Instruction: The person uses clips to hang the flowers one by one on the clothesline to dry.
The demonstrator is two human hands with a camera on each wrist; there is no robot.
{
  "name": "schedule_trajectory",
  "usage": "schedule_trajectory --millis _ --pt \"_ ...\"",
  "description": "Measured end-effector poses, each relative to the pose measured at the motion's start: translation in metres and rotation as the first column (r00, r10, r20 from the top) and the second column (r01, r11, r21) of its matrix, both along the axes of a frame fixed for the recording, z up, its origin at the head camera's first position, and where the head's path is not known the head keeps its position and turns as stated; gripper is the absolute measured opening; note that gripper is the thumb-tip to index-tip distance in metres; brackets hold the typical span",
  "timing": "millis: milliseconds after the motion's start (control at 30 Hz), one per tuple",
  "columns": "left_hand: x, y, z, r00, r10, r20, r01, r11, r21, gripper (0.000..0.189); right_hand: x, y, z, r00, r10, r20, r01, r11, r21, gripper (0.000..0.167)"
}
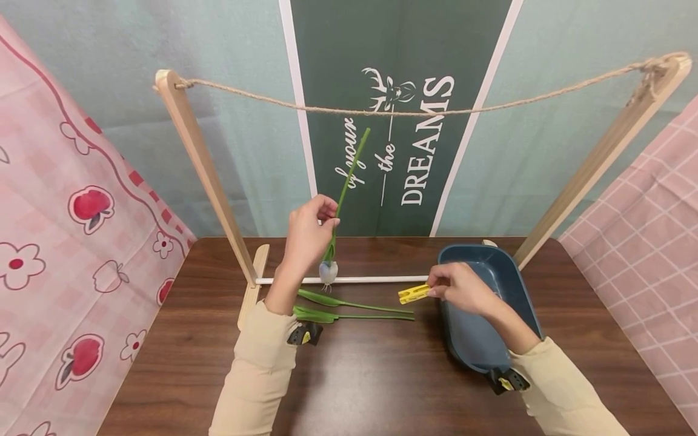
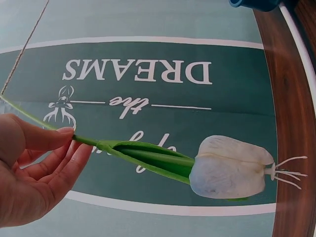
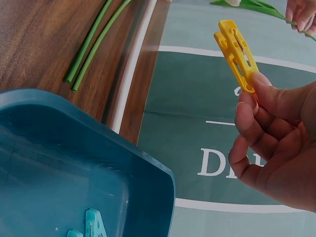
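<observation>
**Two Items Held**

The left hand (image 1: 311,227) pinches the tulip (image 2: 153,157) by its stem (image 1: 357,156), bloom (image 2: 227,168) downward, stem tip near the rope (image 1: 403,114). The right hand (image 1: 463,287) pinches a yellow clothespin (image 1: 413,295). The tulip is probably light, its stem flexible, its bloom soft: grip the stem only. The right wrist view shows turquoise clothespins (image 3: 94,224) inside the blue basin (image 1: 473,339); the head view does not.
</observation>
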State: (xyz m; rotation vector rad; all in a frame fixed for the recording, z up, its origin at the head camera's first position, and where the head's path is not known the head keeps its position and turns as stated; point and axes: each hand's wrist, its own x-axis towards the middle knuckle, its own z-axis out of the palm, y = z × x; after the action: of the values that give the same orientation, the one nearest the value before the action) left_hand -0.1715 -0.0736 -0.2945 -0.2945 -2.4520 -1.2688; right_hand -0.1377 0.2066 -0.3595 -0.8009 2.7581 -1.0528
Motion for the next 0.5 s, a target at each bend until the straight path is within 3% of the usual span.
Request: schedule_trajectory --millis 500 --pt "-0.0064 -0.0011 0.0099 0.999 0.022 -0.032 -0.022 1.0 0.017 0.011 0.0009 0.0016 -0.0003 1.0 0.001 0.005 -0.001 1.0 0.001 0.017"
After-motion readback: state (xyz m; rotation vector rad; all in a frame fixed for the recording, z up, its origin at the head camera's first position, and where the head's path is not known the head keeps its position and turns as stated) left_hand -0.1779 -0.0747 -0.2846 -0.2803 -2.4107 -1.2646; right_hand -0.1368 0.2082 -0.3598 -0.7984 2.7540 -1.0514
